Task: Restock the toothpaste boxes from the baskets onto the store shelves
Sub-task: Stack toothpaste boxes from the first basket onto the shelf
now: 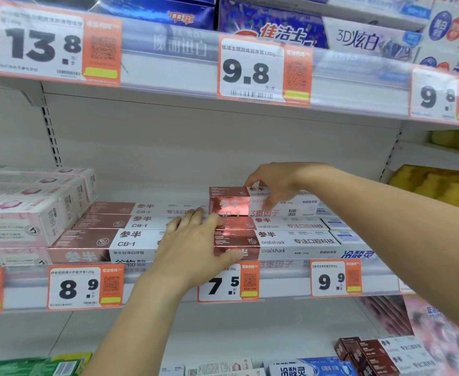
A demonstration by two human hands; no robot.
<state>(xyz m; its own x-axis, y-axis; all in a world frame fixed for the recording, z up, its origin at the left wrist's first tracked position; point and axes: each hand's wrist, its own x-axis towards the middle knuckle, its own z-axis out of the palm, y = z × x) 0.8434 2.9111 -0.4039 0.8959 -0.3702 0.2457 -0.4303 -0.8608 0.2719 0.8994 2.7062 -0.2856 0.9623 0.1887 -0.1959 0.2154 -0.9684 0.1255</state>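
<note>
2 bare hands work at a white metal shelf (pixel 168 169). On it lie glossy pink-and-white cardboard toothpaste boxes (pixel 130 226), long sides across the shelf. The right hand (pixel 274 185), nearer, grips from above the top box (pixel 233 202), which sits 1 layer up at the shelf's middle. The left hand (pixel 195 245) rests flat, fingers straight, on the lower boxes.

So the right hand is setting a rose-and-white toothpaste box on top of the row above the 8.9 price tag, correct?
Not quite. In the head view the right hand sets the rose-and-white toothpaste box on the row above the 7.5 price tag, not the 8.9 price tag. The rest is correct.
</note>
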